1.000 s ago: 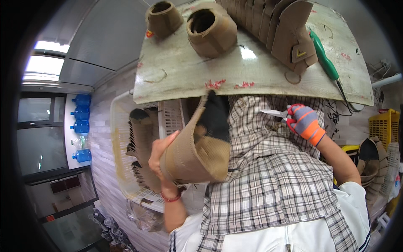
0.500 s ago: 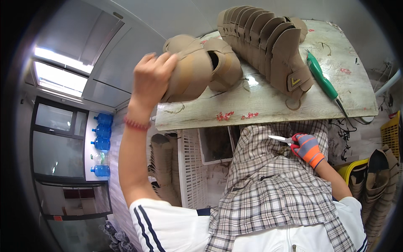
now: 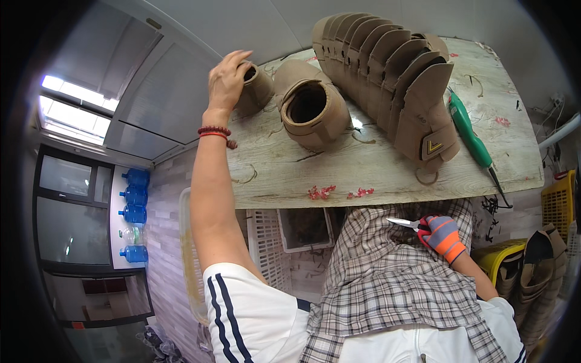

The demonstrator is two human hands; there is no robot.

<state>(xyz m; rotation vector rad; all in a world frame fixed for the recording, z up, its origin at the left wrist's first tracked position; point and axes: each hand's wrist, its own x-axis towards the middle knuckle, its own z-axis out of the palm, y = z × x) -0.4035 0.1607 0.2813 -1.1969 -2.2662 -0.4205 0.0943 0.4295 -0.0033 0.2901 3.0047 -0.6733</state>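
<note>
My left hand [image 3: 227,81], bare with red bracelets, reaches to the table's far left. Its bent fingers are at the rim of a tan shoe upper [image 3: 259,94], closed on its edge. Just right of it stands another tan shoe upper [image 3: 318,130], its round ankle opening facing me. My right hand [image 3: 442,235], in a grey, orange and red glove, rests on my lap, closed round small scissors [image 3: 404,223]. The scissors' handles are mostly hidden in the glove, and the blades point left.
A long nested row of tan shoe uppers [image 3: 387,72] lies on the worn table [image 3: 272,181]. Right of it is a green corded hand tool [image 3: 469,133]. White crates [image 3: 269,242] stand under the table. More uppers [image 3: 538,260] sit by a yellow basket [image 3: 499,257] at right.
My left hand has moved away from me with the shoe upper, now standing at the table's far left. The other upper's opening shows now. My right hand stays on my lap with the scissors.
</note>
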